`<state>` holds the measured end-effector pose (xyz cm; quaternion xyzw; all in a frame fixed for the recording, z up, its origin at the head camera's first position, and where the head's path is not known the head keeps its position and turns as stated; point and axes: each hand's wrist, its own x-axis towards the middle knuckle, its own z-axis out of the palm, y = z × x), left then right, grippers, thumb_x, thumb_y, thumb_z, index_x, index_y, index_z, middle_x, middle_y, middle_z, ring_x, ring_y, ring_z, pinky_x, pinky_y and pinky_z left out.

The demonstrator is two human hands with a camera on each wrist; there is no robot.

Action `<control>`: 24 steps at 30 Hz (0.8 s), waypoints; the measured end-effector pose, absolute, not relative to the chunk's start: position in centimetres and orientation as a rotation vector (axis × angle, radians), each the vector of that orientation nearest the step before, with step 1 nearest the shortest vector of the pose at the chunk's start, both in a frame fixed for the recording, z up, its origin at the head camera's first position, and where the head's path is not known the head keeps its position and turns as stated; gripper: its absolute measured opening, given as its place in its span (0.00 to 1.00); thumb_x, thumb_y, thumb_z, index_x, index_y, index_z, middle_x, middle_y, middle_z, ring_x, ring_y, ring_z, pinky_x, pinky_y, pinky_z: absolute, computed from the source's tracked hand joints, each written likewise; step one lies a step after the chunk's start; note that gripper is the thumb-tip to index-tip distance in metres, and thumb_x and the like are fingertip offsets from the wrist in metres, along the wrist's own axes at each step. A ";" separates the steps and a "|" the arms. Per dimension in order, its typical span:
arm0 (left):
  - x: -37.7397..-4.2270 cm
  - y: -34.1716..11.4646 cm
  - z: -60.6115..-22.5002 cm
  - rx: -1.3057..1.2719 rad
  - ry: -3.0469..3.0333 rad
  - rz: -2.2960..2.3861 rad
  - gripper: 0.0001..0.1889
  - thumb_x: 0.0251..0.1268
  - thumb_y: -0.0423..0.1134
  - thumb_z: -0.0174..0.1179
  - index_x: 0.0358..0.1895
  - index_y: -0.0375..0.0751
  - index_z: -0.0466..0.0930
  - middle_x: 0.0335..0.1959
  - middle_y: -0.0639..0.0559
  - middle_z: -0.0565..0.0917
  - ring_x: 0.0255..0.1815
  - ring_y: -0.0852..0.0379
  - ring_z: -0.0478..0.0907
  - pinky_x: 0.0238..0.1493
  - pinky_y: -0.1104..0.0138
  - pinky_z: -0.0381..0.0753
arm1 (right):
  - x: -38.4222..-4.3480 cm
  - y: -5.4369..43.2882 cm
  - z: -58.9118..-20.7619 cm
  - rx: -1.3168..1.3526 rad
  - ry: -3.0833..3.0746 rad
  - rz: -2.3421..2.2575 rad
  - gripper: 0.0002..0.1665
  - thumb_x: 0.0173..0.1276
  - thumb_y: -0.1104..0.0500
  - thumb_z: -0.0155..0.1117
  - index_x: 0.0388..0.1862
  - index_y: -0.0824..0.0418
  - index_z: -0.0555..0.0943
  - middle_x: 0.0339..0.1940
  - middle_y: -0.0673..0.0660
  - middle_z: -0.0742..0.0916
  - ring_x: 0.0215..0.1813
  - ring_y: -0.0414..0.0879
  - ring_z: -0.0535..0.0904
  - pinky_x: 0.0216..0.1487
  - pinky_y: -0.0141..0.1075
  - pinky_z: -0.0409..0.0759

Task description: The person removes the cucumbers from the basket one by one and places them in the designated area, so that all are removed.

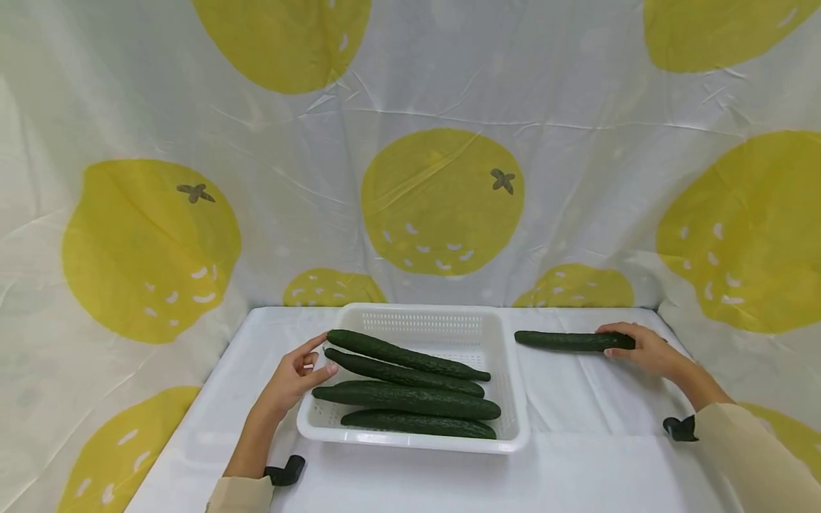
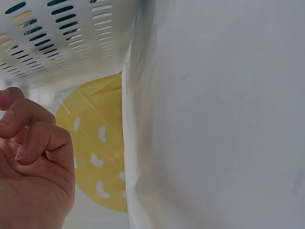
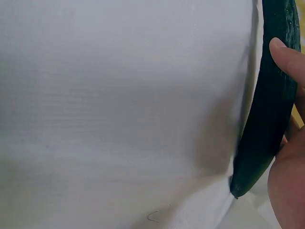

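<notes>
My right hand [image 1: 641, 349] grips a dark green cucumber [image 1: 558, 341] by its right end, at the table surface right of the basket. In the right wrist view the thumb lies along the cucumber [image 3: 269, 105], whose lower tip sticks out past the hand. A white plastic basket [image 1: 518, 399] stands in the middle with several cucumbers [image 1: 410, 400] lying lengthwise in it. At its left rim is my left hand [image 1: 291, 377], index finger and thumb spread apart near the cucumber tips. The left wrist view shows its other fingers [image 2: 35, 114] loosely curled with nothing in them, below the basket's slotted wall [image 2: 62, 38].
A white cloth [image 1: 577, 463] covers the table. Behind and beside it hangs a pale curtain [image 1: 577, 199] printed with yellow fruit. The basket's raised walls stand between the left hand and the cucumber on the right.
</notes>
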<state>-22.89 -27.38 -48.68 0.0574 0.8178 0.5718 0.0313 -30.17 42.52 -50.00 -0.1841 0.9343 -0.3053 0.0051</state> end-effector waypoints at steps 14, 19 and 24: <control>-22.6 -27.2 -48.1 0.173 2.525 1.733 0.40 0.66 0.40 0.70 0.80 0.47 0.63 0.31 0.52 0.66 0.27 0.65 0.64 0.30 0.70 0.70 | -30.4 40.4 -49.0 -0.630 2.943 -0.804 0.29 0.67 0.59 0.74 0.65 0.66 0.78 0.62 0.68 0.84 0.63 0.68 0.76 0.63 0.65 0.71; -22.7 -27.4 -47.6 0.168 2.578 1.637 0.41 0.67 0.44 0.70 0.81 0.54 0.62 0.45 0.42 0.73 0.34 0.60 0.70 0.40 0.67 0.76 | -30.6 39.1 -48.1 -0.659 2.952 -0.868 0.27 0.70 0.56 0.71 0.65 0.65 0.78 0.60 0.67 0.85 0.60 0.66 0.80 0.60 0.63 0.76; -22.5 -27.4 -47.2 0.134 2.586 1.543 0.43 0.66 0.49 0.70 0.82 0.57 0.58 0.70 0.33 0.69 0.51 0.49 0.77 0.57 0.56 0.79 | -30.7 37.1 -46.9 -0.702 2.928 -0.907 0.24 0.72 0.54 0.70 0.64 0.61 0.79 0.60 0.65 0.85 0.59 0.63 0.81 0.60 0.64 0.75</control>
